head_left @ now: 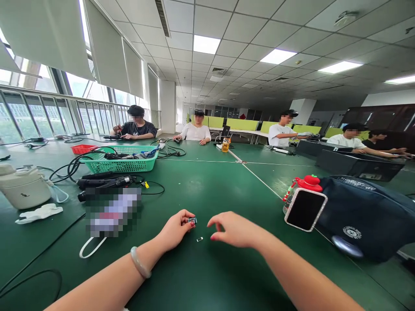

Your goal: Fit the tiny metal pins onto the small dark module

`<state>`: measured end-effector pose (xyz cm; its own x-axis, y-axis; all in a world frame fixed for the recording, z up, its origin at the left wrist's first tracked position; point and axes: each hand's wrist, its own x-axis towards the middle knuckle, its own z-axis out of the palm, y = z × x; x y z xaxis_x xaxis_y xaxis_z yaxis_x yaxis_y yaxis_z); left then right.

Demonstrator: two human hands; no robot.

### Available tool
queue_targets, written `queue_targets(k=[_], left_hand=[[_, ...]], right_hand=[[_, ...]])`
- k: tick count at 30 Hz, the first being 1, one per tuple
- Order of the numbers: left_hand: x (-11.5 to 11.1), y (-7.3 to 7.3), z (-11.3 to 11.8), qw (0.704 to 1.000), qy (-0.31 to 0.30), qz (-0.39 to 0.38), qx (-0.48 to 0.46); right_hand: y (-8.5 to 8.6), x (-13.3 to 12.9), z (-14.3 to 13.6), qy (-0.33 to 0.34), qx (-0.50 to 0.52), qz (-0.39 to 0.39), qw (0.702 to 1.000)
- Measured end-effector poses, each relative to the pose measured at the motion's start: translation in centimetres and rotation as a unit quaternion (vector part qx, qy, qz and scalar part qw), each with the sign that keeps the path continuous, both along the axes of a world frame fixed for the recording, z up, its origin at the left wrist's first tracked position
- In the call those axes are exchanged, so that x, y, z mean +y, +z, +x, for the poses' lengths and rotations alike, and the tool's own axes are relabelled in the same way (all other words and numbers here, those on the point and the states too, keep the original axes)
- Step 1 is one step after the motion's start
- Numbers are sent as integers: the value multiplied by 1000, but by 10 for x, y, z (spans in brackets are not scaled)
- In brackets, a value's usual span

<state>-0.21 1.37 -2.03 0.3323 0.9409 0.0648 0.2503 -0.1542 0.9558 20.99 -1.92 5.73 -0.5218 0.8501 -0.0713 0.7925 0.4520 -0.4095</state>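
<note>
A: How are the arms set?
B: Both forearms reach forward over the green surface (194, 276). Take the small white-edged piece (199, 239) as the landmark: the left hand (174, 230) is to its left and a little beyond, the right hand (235, 230) to its right.
A: What does the left one have?
B: A small dark part (192, 220), pinched between thumb and fingers, just beyond the white-edged piece.
A: And the right?
B: Thumb and bent fingers stand apart, with nothing visible between them. They point toward the white-edged piece without touching it.
A: So that piece is loose?
B: Yes, lying on the surface, near both hands. The phone (306, 210) is well to its right, the teal basket (121, 163) well beyond it, leftward.
</note>
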Motion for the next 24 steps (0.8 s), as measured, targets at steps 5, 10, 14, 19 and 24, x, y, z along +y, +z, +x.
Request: queue_targets(k=[5,10,14,19,24], left_hand=[[-1,2,0,1000,4,4,-1],[-2,2,-1,1000,2,9,-1],[0,0,0,1000,3,8,-1],[0,0,0,1000,6,-1,-2],[1,-2,1,1000,2,2,-1]], right_hand=[[-24,-1,-33,38,-20,44,998],[-45,8,-35,17,14,52,998],[-59,10,-31,17,52,45,997],[-66,12,-29,30,72,48,996],[-66,12,-29,31,74,63,995]])
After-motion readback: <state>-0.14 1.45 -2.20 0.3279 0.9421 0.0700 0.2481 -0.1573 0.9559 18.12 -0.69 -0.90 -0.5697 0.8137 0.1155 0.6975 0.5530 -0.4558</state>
